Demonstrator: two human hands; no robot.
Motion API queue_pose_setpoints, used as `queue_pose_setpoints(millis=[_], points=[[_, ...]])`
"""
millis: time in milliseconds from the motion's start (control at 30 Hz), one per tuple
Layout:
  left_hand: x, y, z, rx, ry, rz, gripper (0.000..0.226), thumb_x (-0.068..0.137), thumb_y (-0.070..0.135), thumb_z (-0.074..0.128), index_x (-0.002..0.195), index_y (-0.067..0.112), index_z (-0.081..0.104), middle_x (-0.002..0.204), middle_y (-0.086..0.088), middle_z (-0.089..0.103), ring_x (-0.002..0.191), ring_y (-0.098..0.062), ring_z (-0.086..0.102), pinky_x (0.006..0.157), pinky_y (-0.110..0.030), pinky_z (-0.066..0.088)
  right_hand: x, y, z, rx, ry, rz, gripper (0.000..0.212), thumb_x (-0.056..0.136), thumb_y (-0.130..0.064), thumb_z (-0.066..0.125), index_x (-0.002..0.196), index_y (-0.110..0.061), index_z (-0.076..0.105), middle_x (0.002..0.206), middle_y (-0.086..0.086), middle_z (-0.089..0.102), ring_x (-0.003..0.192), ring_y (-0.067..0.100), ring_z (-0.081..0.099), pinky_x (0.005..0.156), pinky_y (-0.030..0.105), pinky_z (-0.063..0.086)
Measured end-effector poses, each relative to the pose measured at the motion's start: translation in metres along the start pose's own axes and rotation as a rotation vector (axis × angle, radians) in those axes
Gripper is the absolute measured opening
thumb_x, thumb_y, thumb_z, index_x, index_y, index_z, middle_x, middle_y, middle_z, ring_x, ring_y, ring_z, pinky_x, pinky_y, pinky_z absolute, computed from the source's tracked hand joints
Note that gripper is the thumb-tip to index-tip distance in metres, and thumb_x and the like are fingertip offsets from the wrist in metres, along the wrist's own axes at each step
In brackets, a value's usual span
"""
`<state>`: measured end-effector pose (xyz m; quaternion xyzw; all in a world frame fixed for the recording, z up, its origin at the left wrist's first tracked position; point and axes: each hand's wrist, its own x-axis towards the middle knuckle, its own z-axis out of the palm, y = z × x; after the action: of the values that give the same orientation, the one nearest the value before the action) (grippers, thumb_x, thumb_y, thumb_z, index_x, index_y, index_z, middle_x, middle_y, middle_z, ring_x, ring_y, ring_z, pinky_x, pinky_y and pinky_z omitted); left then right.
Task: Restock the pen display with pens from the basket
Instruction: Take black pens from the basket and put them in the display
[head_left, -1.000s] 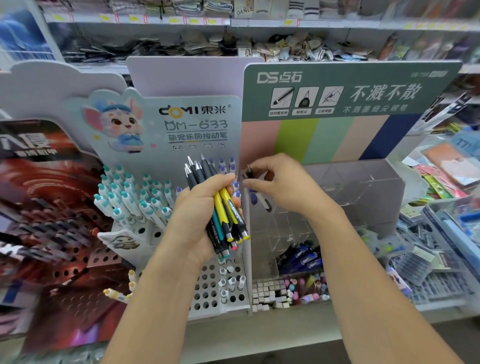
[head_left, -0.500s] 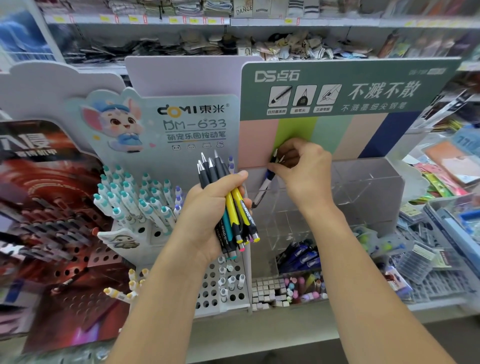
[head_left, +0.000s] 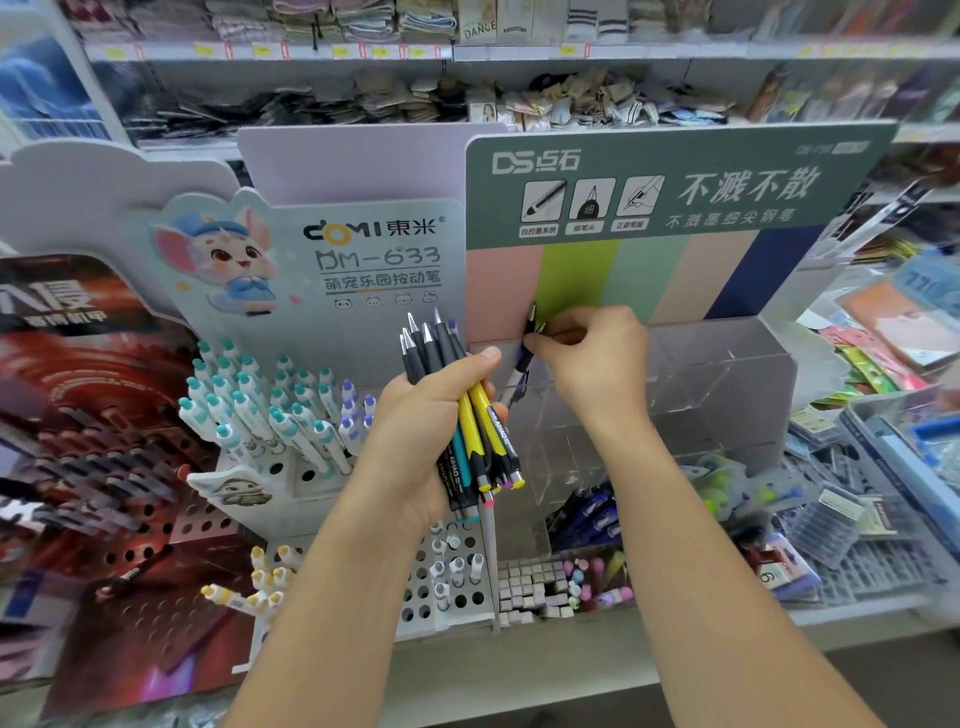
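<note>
Gripping bundle of pens (head_left: 470, 415) in left hand (head_left: 431, 431) as stock; pinching single pen (head_left: 523, 358) in right hand (head_left: 592, 358), feeding into clear acrylic display (head_left: 727, 395) back-left corner.

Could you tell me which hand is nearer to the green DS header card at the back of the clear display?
Right. The right hand pinches a pen just below the card; the left hand, gripping a pen bundle, sits lower and further left.

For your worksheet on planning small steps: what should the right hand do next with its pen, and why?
Probably lower the pen into the clear bin: the right hand pinches it at the bin's left rim, tip down, while the left hand grips the bundle.
</note>
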<state>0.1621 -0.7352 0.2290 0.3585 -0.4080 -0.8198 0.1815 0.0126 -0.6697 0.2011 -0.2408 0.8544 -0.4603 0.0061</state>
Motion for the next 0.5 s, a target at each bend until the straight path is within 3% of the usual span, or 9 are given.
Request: queue_pose_setpoints(millis=[133, 267, 400, 433, 500], points=[[-0.001, 0.002, 0.0, -0.006, -0.007, 0.005, 0.023, 0.085, 0.022, 0.078, 0.094, 0.007, 0.063, 0.069, -0.005, 0.06, 0.052, -0.015, 0.062, 0.05, -0.025, 0.052, -0.001, -0.003, -0.005, 0.068, 0.04, -0.094, 0.004, 0.08, -0.012, 0.081, 0.083, -0.011, 0.077, 0.071, -0.005, 0.069, 0.064, 0.0, 0.062, 0.064, 0.018, 0.052], [-0.003, 0.001, 0.001, 0.006, 0.002, 0.003, 0.022, 0.086, 0.023, 0.077, 0.095, 0.008, 0.064, 0.069, -0.004, 0.062, 0.052, -0.015, 0.063, 0.048, -0.025, 0.05, -0.003, -0.001, -0.003, 0.119, 0.006, -0.065, 0.016, 0.077, -0.01, 0.084, 0.091, -0.01, 0.076, 0.075, -0.005, 0.07, 0.069, 0.001, 0.065, 0.066, 0.014, 0.053], [-0.003, 0.0, 0.001, 0.066, 0.0, 0.038, 0.017, 0.087, 0.021, 0.077, 0.084, 0.009, 0.065, 0.067, -0.004, 0.061, 0.051, -0.016, 0.062, 0.049, -0.026, 0.051, -0.019, -0.011, -0.017, 0.192, 0.072, -0.024, 0.017, 0.083, -0.025, 0.083, 0.094, -0.013, 0.077, 0.079, -0.009, 0.071, 0.068, -0.002, 0.064, 0.065, 0.013, 0.052], [-0.001, 0.0, 0.0, 0.102, 0.0, 0.057, 0.017, 0.086, 0.021, 0.077, 0.082, 0.01, 0.065, 0.066, -0.004, 0.061, 0.052, -0.017, 0.063, 0.049, -0.026, 0.051, -0.025, -0.016, -0.023, 0.239, 0.032, 0.001, 0.018, 0.085, -0.032, 0.081, 0.091, -0.016, 0.077, 0.076, -0.01, 0.071, 0.064, -0.002, 0.062, 0.062, 0.012, 0.05], [0.0, 0.0, -0.001, 0.196, -0.018, 0.095, 0.018, 0.085, 0.021, 0.078, 0.082, 0.009, 0.065, 0.064, -0.004, 0.062, 0.052, -0.018, 0.064, 0.05, -0.027, 0.051, -0.036, -0.027, -0.035, 0.367, -0.201, 0.081, 0.018, 0.087, -0.04, 0.076, 0.08, -0.023, 0.078, 0.068, -0.01, 0.07, 0.057, -0.001, 0.057, 0.056, 0.013, 0.047]])
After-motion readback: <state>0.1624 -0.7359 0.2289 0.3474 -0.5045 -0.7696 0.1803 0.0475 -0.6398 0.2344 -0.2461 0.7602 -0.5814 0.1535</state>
